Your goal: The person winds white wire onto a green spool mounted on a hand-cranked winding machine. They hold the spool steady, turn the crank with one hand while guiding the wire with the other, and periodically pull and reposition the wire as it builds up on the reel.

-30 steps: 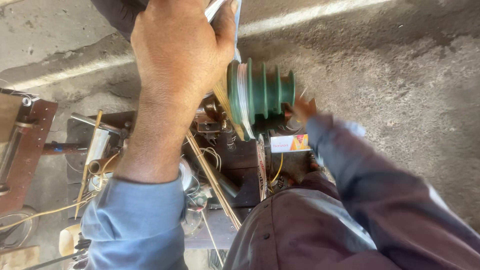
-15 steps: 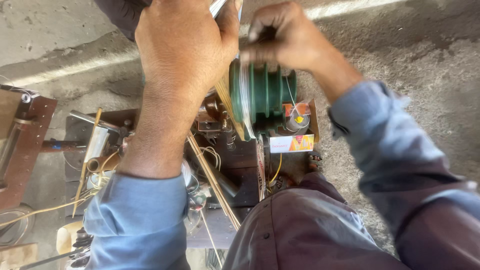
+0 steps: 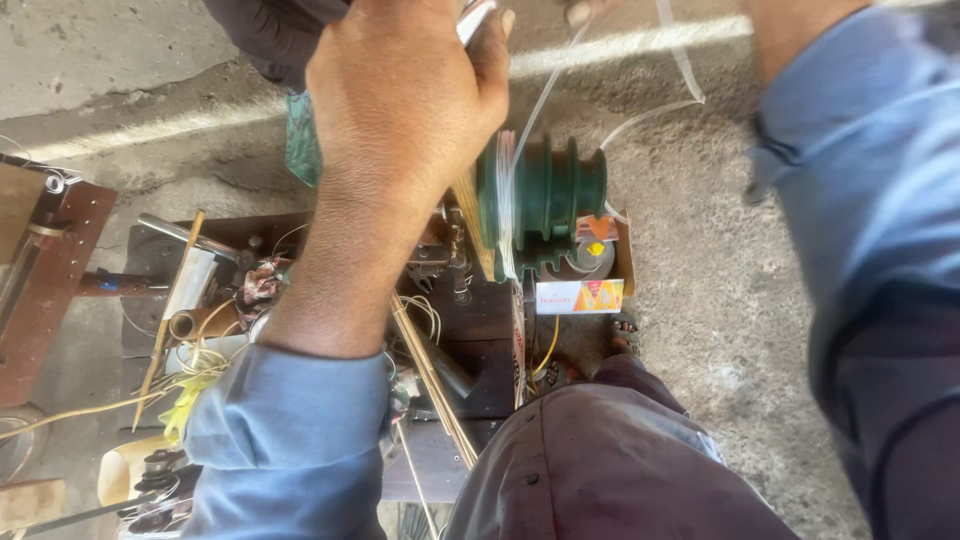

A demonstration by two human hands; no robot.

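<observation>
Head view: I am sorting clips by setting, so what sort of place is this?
Probably a small repair workshop, with the work done low on a rough concrete floor. A green grooved pulley sits on a dark machine frame, and tools, tubes and loose wire lie cluttered beside the left hand.

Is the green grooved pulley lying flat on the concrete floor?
No. The green grooved pulley sits raised on the dark workbench, mounted on its side above the floor, with white strand wound at its left end.

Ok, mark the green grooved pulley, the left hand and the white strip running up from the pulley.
green grooved pulley (image 3: 560,195), head view, on its ribbed side.
left hand (image 3: 405,95), head view, on the back of the hand.
white strip (image 3: 640,118), head view, on the loop right of the pulley.
</observation>
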